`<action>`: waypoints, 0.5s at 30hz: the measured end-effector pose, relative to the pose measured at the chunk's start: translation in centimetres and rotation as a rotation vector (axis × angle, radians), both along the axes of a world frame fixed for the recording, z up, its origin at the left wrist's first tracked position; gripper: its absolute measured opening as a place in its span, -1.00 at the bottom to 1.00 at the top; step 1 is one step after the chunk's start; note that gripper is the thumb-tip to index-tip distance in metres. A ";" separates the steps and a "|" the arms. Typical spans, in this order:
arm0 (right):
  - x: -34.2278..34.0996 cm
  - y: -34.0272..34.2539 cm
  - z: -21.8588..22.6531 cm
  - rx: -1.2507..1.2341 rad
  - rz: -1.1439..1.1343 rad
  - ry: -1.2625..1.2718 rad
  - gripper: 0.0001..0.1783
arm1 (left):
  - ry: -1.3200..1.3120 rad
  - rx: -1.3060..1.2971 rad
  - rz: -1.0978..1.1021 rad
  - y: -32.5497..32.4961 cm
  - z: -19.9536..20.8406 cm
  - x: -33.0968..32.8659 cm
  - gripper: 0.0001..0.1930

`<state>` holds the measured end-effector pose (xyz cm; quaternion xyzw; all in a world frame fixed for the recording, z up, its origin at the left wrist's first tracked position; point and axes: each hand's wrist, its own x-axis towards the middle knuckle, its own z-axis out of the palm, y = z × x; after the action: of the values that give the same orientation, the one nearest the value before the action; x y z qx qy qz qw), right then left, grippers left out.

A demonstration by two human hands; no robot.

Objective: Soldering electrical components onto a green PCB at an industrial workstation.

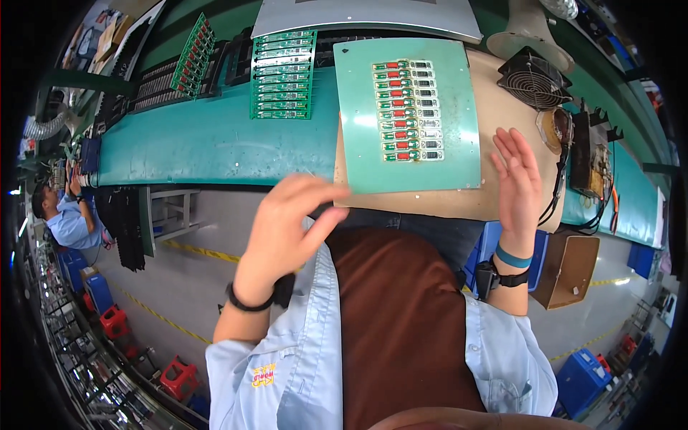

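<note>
A flat light-green board (351, 129) lies on a brown sheet in front of me. Down its middle runs a column of small circuit boards with red parts (396, 115), each set in a slot. My left hand (290, 215) is at the board's near left corner, slightly blurred, its thumb and fingers apart with nothing between them. Beside the board's right edge, my right hand (517, 179) is raised with fingers stretched out, holding nothing. A panel of green circuit boards (283, 79) stands beyond the board's left side.
A black fan (534, 80) and a funnel-shaped duct (527, 32) stand at the back right. Another circuit panel (193, 57) leans in a black rack (154, 82). Cables hang by a metal device (591, 154). A cardboard box (566, 269) sits below. A person (68, 215) works far left.
</note>
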<state>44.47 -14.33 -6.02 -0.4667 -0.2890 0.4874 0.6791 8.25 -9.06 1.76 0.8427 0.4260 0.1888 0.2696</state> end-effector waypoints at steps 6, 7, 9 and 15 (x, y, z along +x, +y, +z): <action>-1.9 2.0 0.1 -0.017 0.108 0.010 -0.35 | -0.092 0.005 0.192 3.0 -6.0 5.4 -0.24; -2.1 2.2 0.2 -0.042 0.130 0.012 -0.33 | -0.125 -0.061 0.211 3.1 -6.3 5.7 -0.17; -2.5 2.3 0.6 -0.092 0.175 0.015 -0.31 | -0.165 -0.129 0.229 3.4 -7.2 5.9 -0.09; -4.0 1.7 1.4 -0.044 0.115 0.006 -0.20 | -0.350 -0.128 0.233 3.4 -8.1 5.6 -0.07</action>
<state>40.42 -12.61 -4.58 -0.4628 -0.3025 0.5332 0.6403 13.89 -5.64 -6.30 0.7233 0.4783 0.3347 0.3689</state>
